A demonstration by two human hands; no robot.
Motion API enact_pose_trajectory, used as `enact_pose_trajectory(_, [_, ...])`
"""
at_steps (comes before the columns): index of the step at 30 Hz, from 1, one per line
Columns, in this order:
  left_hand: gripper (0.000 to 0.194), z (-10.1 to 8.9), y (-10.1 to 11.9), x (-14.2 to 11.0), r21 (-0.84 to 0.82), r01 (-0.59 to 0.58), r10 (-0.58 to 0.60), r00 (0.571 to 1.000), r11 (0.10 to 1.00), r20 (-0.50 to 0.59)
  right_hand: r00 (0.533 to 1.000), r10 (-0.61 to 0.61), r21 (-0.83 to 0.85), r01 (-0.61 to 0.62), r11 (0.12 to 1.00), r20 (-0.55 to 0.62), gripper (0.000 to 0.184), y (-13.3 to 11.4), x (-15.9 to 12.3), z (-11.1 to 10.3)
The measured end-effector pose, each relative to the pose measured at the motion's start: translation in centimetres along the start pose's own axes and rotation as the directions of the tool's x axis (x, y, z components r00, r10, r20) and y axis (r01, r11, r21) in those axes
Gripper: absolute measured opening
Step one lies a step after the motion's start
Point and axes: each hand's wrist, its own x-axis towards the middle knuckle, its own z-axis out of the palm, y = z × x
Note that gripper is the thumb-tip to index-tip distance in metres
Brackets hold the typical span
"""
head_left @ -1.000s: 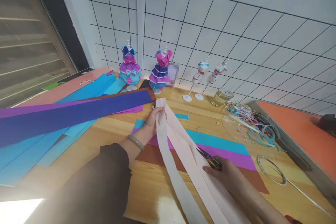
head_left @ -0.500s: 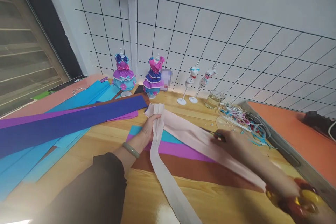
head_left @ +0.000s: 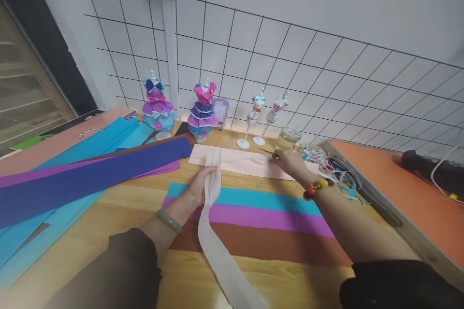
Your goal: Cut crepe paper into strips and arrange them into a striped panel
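A long pale pink crepe-paper strip (head_left: 212,231) hangs from my left hand (head_left: 198,184), its upper end pinched between thumb and fingers. The loose end trails down toward the near edge. My right hand (head_left: 293,164) is closed around dark, pointed scissors (head_left: 273,154), mostly hidden by the fingers. Beneath that hand a second pale pink strip (head_left: 241,158) lies flat across the table. Nearer to me, turquoise (head_left: 246,197), purple (head_left: 250,216) and brown (head_left: 253,241) strips lie side by side, partly behind the hanging strip.
Blue (head_left: 94,147) and navy (head_left: 108,169) strips overlap at the left. Along the wall stand two dressed mini mannequins (head_left: 158,106) and two bare ones (head_left: 253,115). A glass jar (head_left: 287,138) and tangled ribbons (head_left: 335,169) are at the right, beside a raised edge (head_left: 384,207).
My right hand has moved back and left with the scissors. The flat pale pink strip now lies farther back, straighter and apart from the coloured strips. My left hand keeps its hold.
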Motion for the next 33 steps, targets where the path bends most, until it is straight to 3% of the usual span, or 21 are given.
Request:
enact_pose_trajectory(7, [0.012,0.4,0.2,-0.5,0.044,-0.028,0.029,0.999,0.999,-0.037,0.997,0.011,0.155,0.000,0.988,-0.072,0.030,-0.4,-0.5,1.8])
enact_pose_trajectory(11, [0.012,0.6,0.3,-0.5,0.051,-0.026,0.026,1.000,0.998,-0.012,0.997,-0.012,0.230,0.028,0.973,-0.072,0.034,1.1,-3.7,1.4])
enact_pose_trajectory(15, [0.013,0.6,0.3,-0.4,0.063,-0.035,0.037,0.999,0.997,-0.019,0.999,0.009,0.287,0.003,0.958,-0.039,0.046,4.8,-8.7,0.8])
enact_pose_trajectory(20, [0.014,0.4,0.2,-0.2,0.097,-0.048,0.051,0.998,0.994,-0.025,0.988,0.151,0.316,-0.143,0.938,-0.002,0.044,10.4,-15.5,1.9])
enact_pose_trajectory(25, [0.014,0.2,0.0,0.2,0.092,-0.041,0.044,0.998,0.995,-0.035,0.934,0.352,0.278,-0.353,0.893,0.055,0.042,14.0,-20.8,4.6])
enact_pose_trajectory(33, [0.009,0.2,0.1,-0.3,0.050,-0.097,0.098,0.995,0.994,-0.031,0.851,0.524,0.230,-0.518,0.824,0.039,0.054,16.7,-23.3,6.2])
